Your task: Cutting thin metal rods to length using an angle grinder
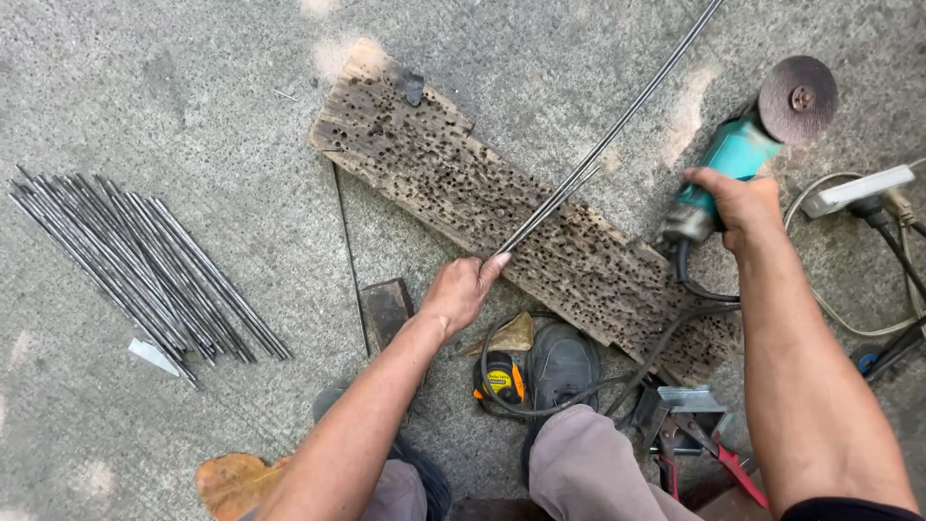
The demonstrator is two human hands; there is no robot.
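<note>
Two hands: left (pixel 461 289) grips rods (pixel 598 154), right (pixel 738 203) grinder (pixel 738 154).

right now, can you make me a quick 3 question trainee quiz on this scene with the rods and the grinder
1. True or false: the right hand grips the teal angle grinder with its round dark disc.
2. Which does the left hand hold? A) yellow tape measure B) long thin steel rods C) red-handled snips
3. Fill in: the held rods lie across a weathered wooden ____ full of small holes.

Key
1. True; the disc is raised clear of the plank.
2. B; a separate bundle of cut grey metal rods lies on the concrete at the left.
3. plank
</note>
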